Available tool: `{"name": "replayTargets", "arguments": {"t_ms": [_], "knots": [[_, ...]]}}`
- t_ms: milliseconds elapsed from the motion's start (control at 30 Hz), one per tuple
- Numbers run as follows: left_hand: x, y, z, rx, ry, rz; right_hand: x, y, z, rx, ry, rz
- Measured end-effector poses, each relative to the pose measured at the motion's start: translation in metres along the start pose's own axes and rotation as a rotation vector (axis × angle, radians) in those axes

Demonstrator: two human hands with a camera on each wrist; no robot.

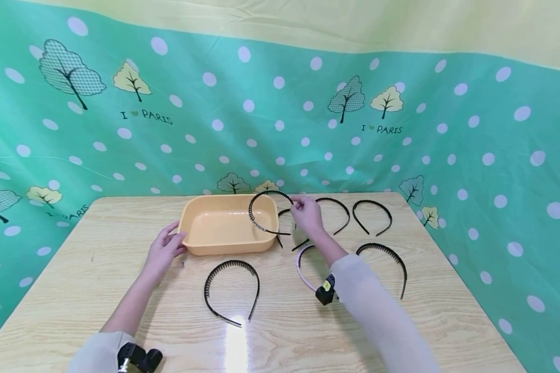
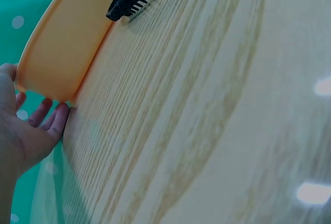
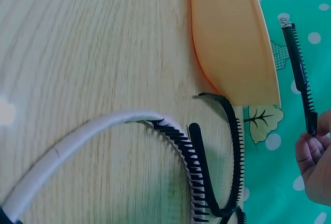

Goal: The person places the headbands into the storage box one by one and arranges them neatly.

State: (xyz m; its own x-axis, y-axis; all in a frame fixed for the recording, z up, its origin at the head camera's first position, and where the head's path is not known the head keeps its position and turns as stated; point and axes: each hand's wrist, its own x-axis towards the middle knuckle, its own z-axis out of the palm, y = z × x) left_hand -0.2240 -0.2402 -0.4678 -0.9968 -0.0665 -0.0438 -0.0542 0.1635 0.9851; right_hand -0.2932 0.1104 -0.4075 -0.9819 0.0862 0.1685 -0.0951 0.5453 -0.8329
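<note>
An orange plastic basin (image 1: 228,247) stands at the back of the table. My left hand (image 1: 164,247) rests at its left end, with the fingertips low against the wall and the thumb near the rim. Between thumb and fingers, my right hand (image 1: 307,215) pinches a black toothed headband (image 1: 251,207) with a sparkly silver patch. The headband hangs raised over the basin's right end, as the right wrist view also shows. Below the right forearm lies a headband with a pale lilac band (image 1: 299,264), partly hidden by the arm.
A black toothed headband (image 1: 207,285) lies in front of the basin. More black headbands lie to the right: one at the back right (image 1: 372,201), one by the right sleeve (image 1: 403,267), one behind the right hand (image 1: 340,203). A patterned green curtain (image 1: 280,114) hangs behind the table.
</note>
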Motion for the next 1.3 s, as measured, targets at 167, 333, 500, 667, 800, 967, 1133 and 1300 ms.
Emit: {"name": "replayTargets", "arguments": {"t_ms": [167, 333, 500, 667, 800, 967, 1133, 1300], "knots": [[0.001, -0.001, 0.000, -0.003, 0.002, 0.007, -0.001, -0.002, 0.006, 0.004, -0.002, -0.001], [0.001, -0.002, 0.000, -0.006, 0.000, 0.005, -0.002, -0.007, 0.008, 0.005, -0.016, 0.002], [0.000, -0.001, -0.001, -0.009, 0.003, -0.002, -0.001, -0.010, 0.012, 0.001, -0.020, 0.009], [0.000, -0.001, -0.001, -0.006, 0.001, -0.003, 0.000, -0.012, 0.017, 0.013, -0.019, 0.011], [0.000, -0.001, -0.001, -0.005, -0.001, -0.002, -0.001, -0.014, 0.022, 0.013, -0.023, 0.007], [0.001, -0.002, -0.001, -0.005, 0.004, 0.006, -0.001, -0.017, 0.028, 0.003, -0.028, -0.011], [0.001, -0.003, 0.000, -0.002, 0.005, 0.006, -0.003, -0.021, 0.032, 0.014, -0.038, -0.005], [0.000, -0.003, 0.000, 0.002, 0.001, 0.002, -0.004, -0.023, 0.037, 0.022, -0.043, -0.002]]}}
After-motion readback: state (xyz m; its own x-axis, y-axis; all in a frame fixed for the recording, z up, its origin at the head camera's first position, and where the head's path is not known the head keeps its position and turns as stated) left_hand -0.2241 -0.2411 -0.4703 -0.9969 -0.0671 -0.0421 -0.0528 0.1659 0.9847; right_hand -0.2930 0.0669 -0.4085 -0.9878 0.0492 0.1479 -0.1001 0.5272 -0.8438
